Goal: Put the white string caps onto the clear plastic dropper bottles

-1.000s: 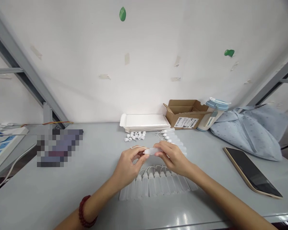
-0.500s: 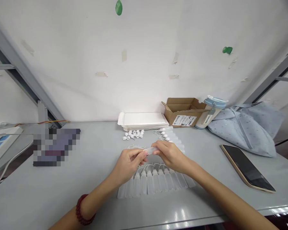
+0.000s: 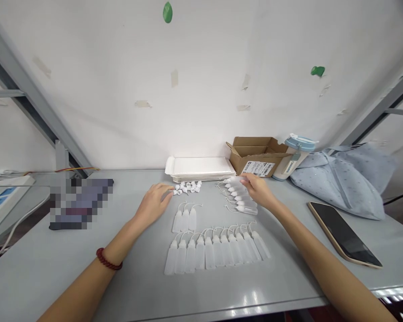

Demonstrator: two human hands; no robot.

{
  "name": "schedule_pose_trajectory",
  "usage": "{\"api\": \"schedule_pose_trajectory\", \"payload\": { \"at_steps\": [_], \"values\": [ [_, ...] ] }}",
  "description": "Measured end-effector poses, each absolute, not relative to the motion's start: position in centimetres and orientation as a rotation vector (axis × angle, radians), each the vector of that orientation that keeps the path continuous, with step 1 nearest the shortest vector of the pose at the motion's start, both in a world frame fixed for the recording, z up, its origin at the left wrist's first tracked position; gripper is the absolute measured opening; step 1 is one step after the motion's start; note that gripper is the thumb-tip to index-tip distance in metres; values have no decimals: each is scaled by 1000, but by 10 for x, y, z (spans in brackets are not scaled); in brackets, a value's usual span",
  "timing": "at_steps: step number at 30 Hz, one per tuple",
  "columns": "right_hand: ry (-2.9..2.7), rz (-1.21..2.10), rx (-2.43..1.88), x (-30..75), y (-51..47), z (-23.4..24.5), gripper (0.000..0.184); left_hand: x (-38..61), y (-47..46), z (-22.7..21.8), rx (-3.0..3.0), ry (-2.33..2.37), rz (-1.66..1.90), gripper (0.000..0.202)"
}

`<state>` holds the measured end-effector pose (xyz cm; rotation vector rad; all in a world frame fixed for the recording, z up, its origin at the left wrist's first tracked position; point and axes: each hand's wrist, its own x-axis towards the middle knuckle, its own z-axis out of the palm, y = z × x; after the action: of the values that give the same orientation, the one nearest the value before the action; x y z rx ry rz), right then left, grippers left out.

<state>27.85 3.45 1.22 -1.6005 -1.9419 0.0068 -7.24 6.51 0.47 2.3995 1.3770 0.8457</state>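
Note:
My left hand [image 3: 154,202] is over the table with its fingers apart, the fingertips at the edge of a pile of small white caps [image 3: 188,188]. Its wrist wears a dark red beaded bracelet [image 3: 109,259]. My right hand [image 3: 259,190] has its thumb and index finger pinched on the base end of the farthest clear plastic dropper bottle [image 3: 234,180], in a stack of white-capped bottles lying sideways [image 3: 243,199]. Between the hands lie three bottles with thin loop straps [image 3: 185,220]. Closer to me runs a row of similar strapped bottles [image 3: 216,252].
Flat white cartons [image 3: 203,167] are piled against the wall, beside an open cardboard box [image 3: 258,156] and a blue-lidded cup [image 3: 293,156]. A light blue cloth bag [image 3: 342,183] and a phone [image 3: 345,235] lie at right. At far left is a power strip [image 3: 5,197].
My hands, earlier together around one clear bottle over the middle, are now apart. The left has gone to the caps, the right to the stack of bottles. The three strapped bottles now show fully.

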Motion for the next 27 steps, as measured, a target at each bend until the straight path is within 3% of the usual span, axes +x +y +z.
{"api": "schedule_pose_trajectory", "payload": {
  "at_steps": [27],
  "values": [
    [-2020,-136,-1473,296,44,-6,19,-62,65,-7,2392,1366,850,24]
  ]
}}
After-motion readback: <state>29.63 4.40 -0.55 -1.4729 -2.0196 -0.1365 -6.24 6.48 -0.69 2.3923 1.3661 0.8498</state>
